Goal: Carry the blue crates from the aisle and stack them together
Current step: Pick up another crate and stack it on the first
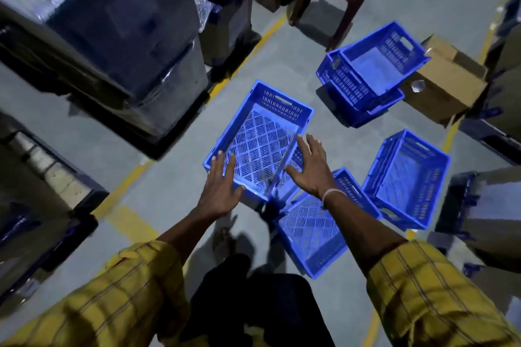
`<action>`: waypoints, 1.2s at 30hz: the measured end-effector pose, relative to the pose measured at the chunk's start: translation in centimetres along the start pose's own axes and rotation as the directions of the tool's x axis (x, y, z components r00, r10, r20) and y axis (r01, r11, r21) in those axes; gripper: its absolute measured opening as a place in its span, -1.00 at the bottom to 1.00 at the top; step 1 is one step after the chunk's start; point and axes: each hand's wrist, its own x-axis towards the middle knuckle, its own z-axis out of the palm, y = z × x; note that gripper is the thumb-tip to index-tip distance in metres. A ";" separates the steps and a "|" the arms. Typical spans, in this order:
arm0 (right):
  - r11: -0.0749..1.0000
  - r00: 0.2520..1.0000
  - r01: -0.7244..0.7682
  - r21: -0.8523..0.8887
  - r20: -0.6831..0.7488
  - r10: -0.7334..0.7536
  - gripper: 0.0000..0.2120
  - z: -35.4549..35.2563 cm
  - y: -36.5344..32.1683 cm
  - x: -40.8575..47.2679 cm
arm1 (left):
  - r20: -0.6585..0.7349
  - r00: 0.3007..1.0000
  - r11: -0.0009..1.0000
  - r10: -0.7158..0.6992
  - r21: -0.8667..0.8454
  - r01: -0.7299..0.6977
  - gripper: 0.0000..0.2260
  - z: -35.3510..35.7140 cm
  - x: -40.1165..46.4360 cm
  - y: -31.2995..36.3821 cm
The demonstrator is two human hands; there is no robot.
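Crates lay on the grey floor point(174, 186): one point(258, 138) under both hands, another point(315, 229) just beside it, a third point(406, 177) to the right, and a stack point(369, 70) beyond, against a box point(442, 84). The left hand point(221, 187) and right hand point(311, 167) reached over the near crate's rim, fingers spread and holding nothing.

grey floor point(174, 177), blue crates point(406, 177), cardboard box point(442, 87)

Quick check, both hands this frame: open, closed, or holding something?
Left hand: open, fingers spread over the near rim of the blue crate, holding nothing.
Right hand: open, fingers spread above the same crate, holding nothing.
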 end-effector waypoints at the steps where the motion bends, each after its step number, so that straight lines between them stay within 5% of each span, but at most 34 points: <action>1: 0.999 1.000 0.010 -0.032 0.026 -0.009 -0.20 0.9 0.8 1.6 | -0.021 0.999 0.999 -0.030 -0.022 0.030 -0.24 1.1 1.2 -0.7; 5: 0.942 0.980 0.147 -0.301 0.173 -0.098 -0.17 5.7 4.3 7.6 | -0.137 0.988 0.997 -0.073 -0.040 0.068 -0.25 6.5 5.1 -3.7; 10: 0.702 0.879 0.453 -0.550 0.405 -0.251 -0.17 12.1 9.2 14.9 | -0.286 0.929 0.970 -0.237 -0.013 0.243 -0.25 13.7 10.3 -7.2; 12: 0.624 0.850 0.510 -0.593 0.461 -0.256 -0.15 14.2 11.4 17.5 | -0.319 0.836 0.892 -0.447 -0.087 0.444 -0.12 16.4 11.8 -7.8; 15: 0.532 0.805 0.579 -0.618 0.538 -0.251 -0.10 16.5 14.5 20.2 | -0.266 0.579 0.637 -0.771 -0.360 0.682 0.07 21.0 13.2 -8.9; 20: 0.482 0.750 0.650 -0.588 0.599 -0.280 -0.35 19.0 18.2 23.4 | -0.133 0.754 0.698 -0.644 -0.506 0.507 -0.02 25.1 14.1 -9.3; 25: 0.343 0.698 0.715 -0.609 0.593 -0.402 -0.62 20.2 18.4 24.3 | -0.280 0.725 0.764 -0.629 -0.395 0.510 -0.07 24.1 14.8 -9.9; 31: 0.411 0.717 0.689 -0.597 0.475 -0.511 -0.85 23.9 15.2 22.0 | -0.238 0.732 0.767 -0.639 -0.267 0.583 -0.08 19.2 16.3 -14.5; 36: 0.519 0.761 0.639 -0.567 0.367 -0.535 -0.77 27.6 12.6 19.9 | -0.242 0.753 0.791 -0.611 -0.184 0.583 -0.14 16.7 16.7 -17.3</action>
